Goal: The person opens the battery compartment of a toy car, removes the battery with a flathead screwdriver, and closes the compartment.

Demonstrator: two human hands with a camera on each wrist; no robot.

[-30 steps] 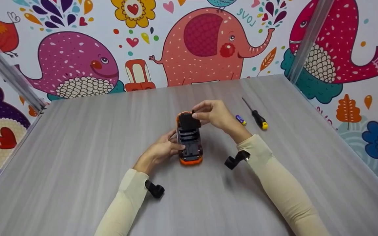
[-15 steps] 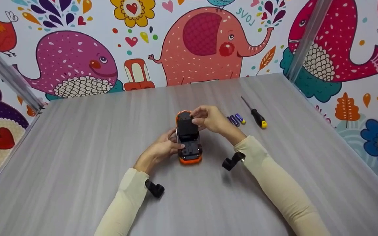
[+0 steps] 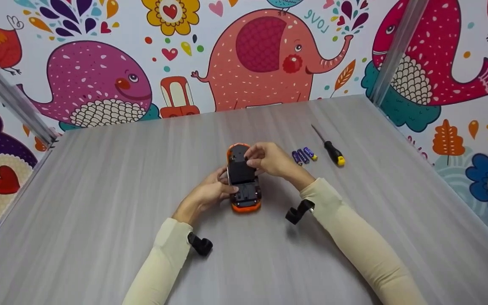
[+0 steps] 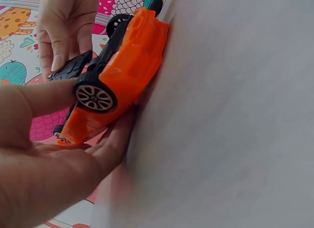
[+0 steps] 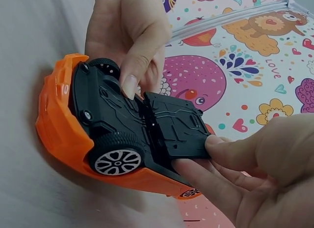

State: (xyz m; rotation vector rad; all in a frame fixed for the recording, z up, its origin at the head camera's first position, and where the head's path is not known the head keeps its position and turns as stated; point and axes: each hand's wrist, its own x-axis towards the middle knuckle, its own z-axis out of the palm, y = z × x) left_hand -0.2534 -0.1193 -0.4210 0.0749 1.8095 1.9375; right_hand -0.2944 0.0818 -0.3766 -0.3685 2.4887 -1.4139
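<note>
Right wrist view: I see my right hand pinching the black cover over the upturned car, frame centre, while my left hand grips the car. I'd seat the hinge edge first, then press flat.

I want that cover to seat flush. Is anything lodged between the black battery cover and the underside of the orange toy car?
Nothing visible. The right hand pinches the battery cover by its free edge, angled up from the toy car, and the gap beneath looks clear.

Grey wood-grain table; cartoon-animal wallpaper; metal corner posts, probably aluminium.
</note>
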